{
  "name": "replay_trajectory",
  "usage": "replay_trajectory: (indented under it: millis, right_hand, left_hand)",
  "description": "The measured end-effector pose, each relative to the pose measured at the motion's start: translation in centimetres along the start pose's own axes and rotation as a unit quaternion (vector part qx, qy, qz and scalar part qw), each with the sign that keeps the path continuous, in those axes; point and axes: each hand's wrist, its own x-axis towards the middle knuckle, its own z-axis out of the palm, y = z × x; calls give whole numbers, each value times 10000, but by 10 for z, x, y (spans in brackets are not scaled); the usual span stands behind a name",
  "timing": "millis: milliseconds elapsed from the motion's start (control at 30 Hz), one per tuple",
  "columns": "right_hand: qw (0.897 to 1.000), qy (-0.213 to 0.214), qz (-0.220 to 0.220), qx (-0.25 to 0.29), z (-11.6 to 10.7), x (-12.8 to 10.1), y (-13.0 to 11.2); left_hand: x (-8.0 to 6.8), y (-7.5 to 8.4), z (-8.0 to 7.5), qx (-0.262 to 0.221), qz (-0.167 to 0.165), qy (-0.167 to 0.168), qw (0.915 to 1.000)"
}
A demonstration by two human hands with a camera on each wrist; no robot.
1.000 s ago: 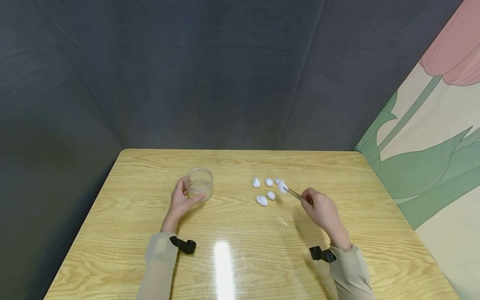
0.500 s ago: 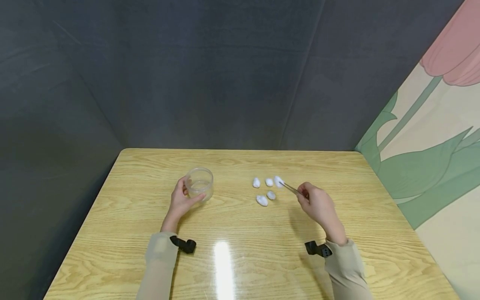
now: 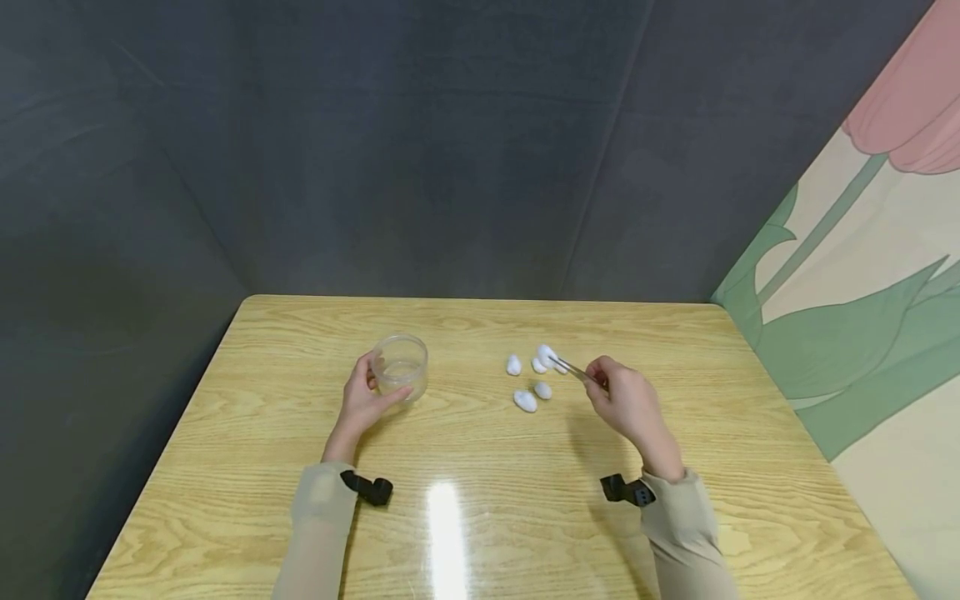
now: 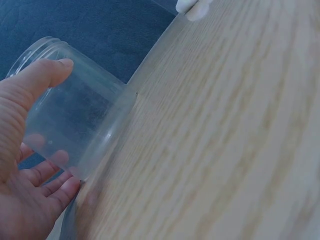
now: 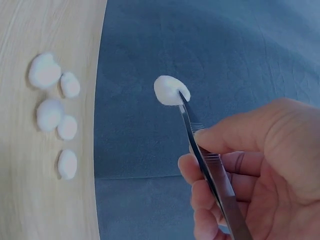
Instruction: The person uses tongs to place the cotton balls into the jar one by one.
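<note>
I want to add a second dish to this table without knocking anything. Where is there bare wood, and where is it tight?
Bare wood lies along the far edge of the table, behind the clear jar, and on the near side between the two sleeves. It is tight around the cotton balls, where the right hand lifts one ball with tweezers. The left hand cups the jar.

I see metal tweezers (image 5: 212, 167) pinching one white cotton ball (image 5: 170, 90), lifted clear of the table. The other cotton balls (image 3: 527, 382) lie clustered on the wood, and a clear plastic jar (image 3: 401, 367) stands upright, well to their left.
</note>
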Motion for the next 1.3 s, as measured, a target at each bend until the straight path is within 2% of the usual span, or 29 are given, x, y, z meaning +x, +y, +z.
replay_trajectory:
  millis: [567, 1100, 1300]
  right_hand:
    - [9998, -32, -108, 177, 5, 12, -13]
    - [9991, 101, -298, 266, 9, 23, -29]
    - [9991, 82, -245, 338, 12, 27, -35]
  left_hand:
    - [0, 1, 0, 23, -158, -18, 9999]
    - [1, -1, 0, -46, -132, -42, 9999]
    - [1, 0, 0, -14, -164, -43, 9999]
